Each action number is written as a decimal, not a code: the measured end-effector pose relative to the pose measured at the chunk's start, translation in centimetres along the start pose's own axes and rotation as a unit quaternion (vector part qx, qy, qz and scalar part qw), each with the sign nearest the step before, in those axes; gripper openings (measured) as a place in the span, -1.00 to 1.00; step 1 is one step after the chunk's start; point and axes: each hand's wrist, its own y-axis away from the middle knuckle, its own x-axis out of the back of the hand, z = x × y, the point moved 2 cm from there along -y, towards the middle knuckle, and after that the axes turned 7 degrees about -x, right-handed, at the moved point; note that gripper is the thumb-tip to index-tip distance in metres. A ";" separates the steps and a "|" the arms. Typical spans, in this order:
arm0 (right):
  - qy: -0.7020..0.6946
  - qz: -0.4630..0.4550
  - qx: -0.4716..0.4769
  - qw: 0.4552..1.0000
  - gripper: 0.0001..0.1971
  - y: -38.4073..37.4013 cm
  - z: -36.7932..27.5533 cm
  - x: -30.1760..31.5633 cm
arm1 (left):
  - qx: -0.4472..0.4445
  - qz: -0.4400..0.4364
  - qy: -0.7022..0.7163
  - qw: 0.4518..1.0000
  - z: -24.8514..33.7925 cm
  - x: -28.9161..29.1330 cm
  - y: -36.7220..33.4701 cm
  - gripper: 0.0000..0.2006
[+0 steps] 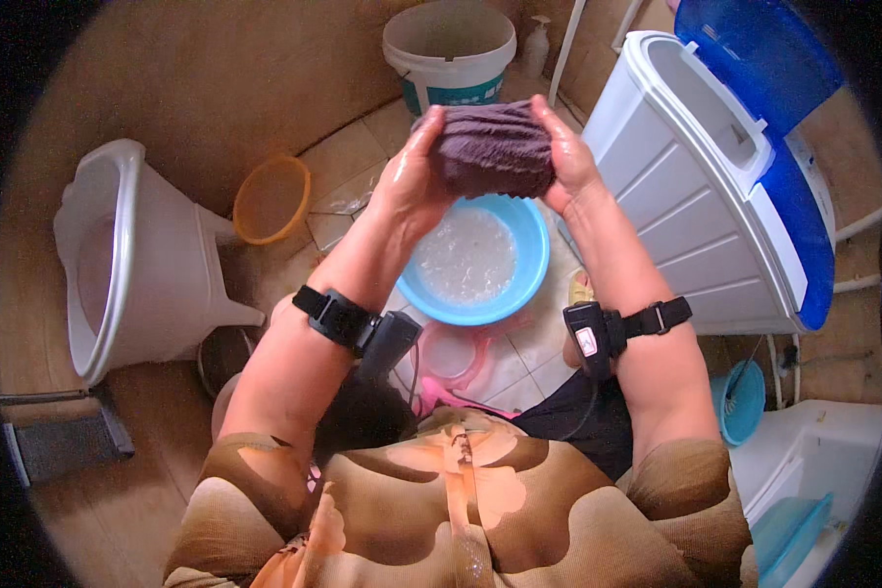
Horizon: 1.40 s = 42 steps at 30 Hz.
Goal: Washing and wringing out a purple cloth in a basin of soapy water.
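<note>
A dark purple cloth (495, 147), gathered into folds, is stretched between my two hands above the far rim of a light blue basin (533, 279). My left hand (414, 169) grips its left end, thumb along the top edge. At the right end my right hand (570, 167) is closed on it in the same way. Both hands look wet, and the fingers behind the cloth are hidden. Cloudy, sudsy water (465, 253) fills the basin below.
A white bucket (449, 54) stands beyond the cloth. To the right is a white and blue washing machine (676, 186) with its lid raised. A white plastic chair (157, 274) and an orange basin (271, 199) are at the left. A pink basin (475, 358) sits nearer me.
</note>
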 end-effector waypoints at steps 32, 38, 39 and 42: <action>0.433 0.120 -0.030 0.893 -0.66 1.4 1.2 -1.3 | -0.128 0.027 -0.308 0.942 -1.0 1.8 0.9 -0.41; 0.535 0.080 -0.006 0.841 -0.74 1.5 0.4 -1.1 | -0.179 0.097 -0.471 0.858 -1.0 2.4 0.6 -0.47; 0.555 0.095 0.033 0.826 -0.75 1.1 0.2 -0.9 | -0.168 0.106 -0.435 0.878 -1.2 2.6 0.4 -0.48; 0.524 0.119 0.100 0.837 -0.78 0.6 0.1 -0.8 | -0.150 0.126 -0.338 0.921 -1.0 3.7 0.4 -0.61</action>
